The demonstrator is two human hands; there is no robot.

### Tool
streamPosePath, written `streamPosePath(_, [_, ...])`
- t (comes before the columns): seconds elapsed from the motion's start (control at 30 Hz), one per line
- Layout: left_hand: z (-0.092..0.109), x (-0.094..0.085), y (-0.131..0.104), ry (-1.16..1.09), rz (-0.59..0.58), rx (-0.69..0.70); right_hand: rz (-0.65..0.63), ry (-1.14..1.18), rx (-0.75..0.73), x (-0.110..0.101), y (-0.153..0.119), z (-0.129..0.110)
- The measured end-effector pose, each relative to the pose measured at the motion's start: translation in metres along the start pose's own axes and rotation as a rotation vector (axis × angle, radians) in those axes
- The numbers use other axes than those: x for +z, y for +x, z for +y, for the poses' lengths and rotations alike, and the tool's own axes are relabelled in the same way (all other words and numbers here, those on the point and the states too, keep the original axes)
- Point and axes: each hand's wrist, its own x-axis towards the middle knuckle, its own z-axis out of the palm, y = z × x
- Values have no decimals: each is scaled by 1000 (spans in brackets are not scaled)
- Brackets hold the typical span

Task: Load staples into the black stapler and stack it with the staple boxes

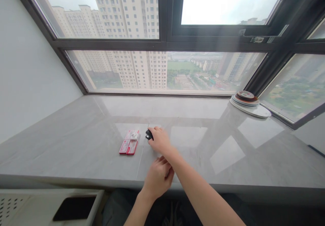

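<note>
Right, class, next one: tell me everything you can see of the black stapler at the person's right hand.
The black stapler shows only its front end, pointing left; the right hand grips and hides the rest. A dark upper part and a lower part stand slightly apart at the tip, with a small pale, shiny spot between them. It looks like plastic, perhaps with metal. It is at the grey windowsill, right of the red-and-white boxes and apart from them.

black object (149, 134) | silvery spot | partly hidden in right hand (159, 140) | over grey countertop (96, 141)
</note>
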Motion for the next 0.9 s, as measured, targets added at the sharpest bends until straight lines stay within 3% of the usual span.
streamPosePath(0.1, [8,-10,3,-93,86,-104,59,18,18,-23,-31,39])
streamPosePath(0.17, [10,-10,8,-35,151,-169,153,44,27,-33,-55,59])
streamPosePath(0.23, [11,-6,14,72,140,-169,255,64,49,-36,-75,70])
streamPosePath(0.33, [10,3,21,205,21,-98,383,83,108,-32,-91,70])
streamPosePath(0.47, [7,8,25,272,-68,-82,512,194,159,-26,-85,58])
streamPosePath(0.6, [3,8,27,311,-36,-148,706,665,278,-33,-72,63])
streamPosePath(0.73, [1,13,27,323,5,-179,885,1280,435,-43,-72,94])
streamPosePath(0.9, [-1,10,27,231,88,-157,732,1570,542,-49,-99,129])
